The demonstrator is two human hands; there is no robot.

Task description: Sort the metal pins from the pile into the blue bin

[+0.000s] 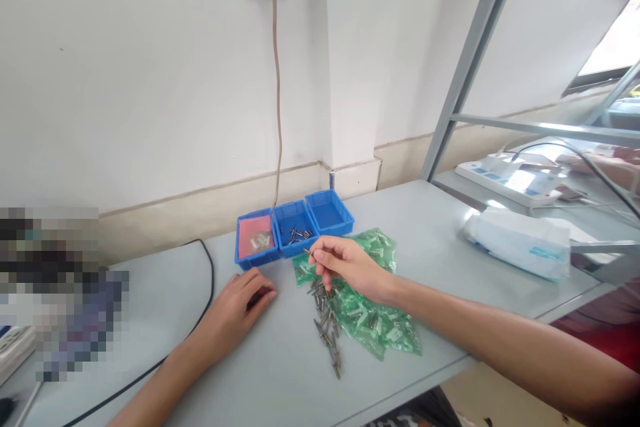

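My right hand (345, 265) pinches a small thin metal pin (308, 252) between thumb and fingertips, just in front of the blue bins. Under it lies a green plastic bag (373, 320) with several metal pieces showing through. Loose metal pins (327, 337) are heaped along the bag's left side. My left hand (241, 299) rests on the table, its fingers loosely bent, thumb apart, with nothing seen in it. Beyond the hands stand a left blue bin (257, 258) with a pink sheet and small pale pieces, a middle blue bin (299, 247) with dark pins, and a right blue bin (333, 210).
A black cable (207, 310) runs over the table (270, 373) left of my left arm. A white plastic package (520, 240) lies at the right, near a grey metal frame (463, 73). A beige cord (277, 93) hangs down the wall behind the bins.
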